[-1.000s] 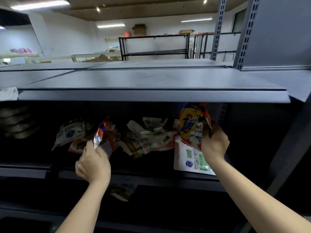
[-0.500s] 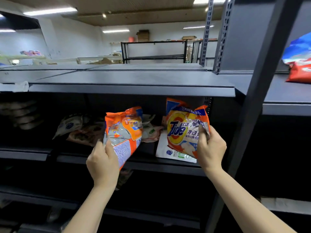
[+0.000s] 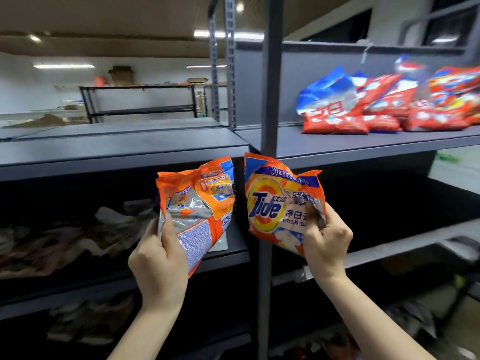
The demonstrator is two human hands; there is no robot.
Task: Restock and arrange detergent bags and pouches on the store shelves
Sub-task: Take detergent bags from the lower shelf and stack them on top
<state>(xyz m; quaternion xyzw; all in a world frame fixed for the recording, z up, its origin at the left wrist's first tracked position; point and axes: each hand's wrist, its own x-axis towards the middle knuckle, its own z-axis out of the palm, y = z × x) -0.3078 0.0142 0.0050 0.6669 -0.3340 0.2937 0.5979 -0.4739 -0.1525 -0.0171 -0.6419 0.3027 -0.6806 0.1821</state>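
On the far left, the dim middle shelf (image 3: pixel 228 252) holds a loose heap of crumpled pouches (image 3: pixel 52 240), lying flat and overlapping toward its back edge; they are too blurred for me to read, but they look unsorted, so I judge that stretch is waiting to be tidied. The shelf above it (image 3: pixel 124 144) carries no stock that I can see.

My left hand (image 3: pixel 158 266) grips one orange detergent bag (image 3: pixel 200 211) by its lower left corner, thumb across the front, its printed back panel turned toward me. It hangs in the air in front of the middle shelf's right front corner, touching no shelf.

Just right of it, across the grey upright post (image 3: pixel 270 74), my right hand (image 3: pixel 326 245) pinches a second orange Tide bag (image 3: pixel 275 203) at its crumpled right edge, logo facing me. This one too is held free, below the front edge of the upper right shelf (image 3: pixel 363 149).

On that upper right shelf a row of red and blue bags (image 3: pixel 376 105) already leans toward the back panel, filling its right part; its left front corner is bare.

So I reckon the job is partway: one row stands stocked, both bags I hold remain to be placed, and the left heap needs arranging. The lower shelves are too dark to judge.
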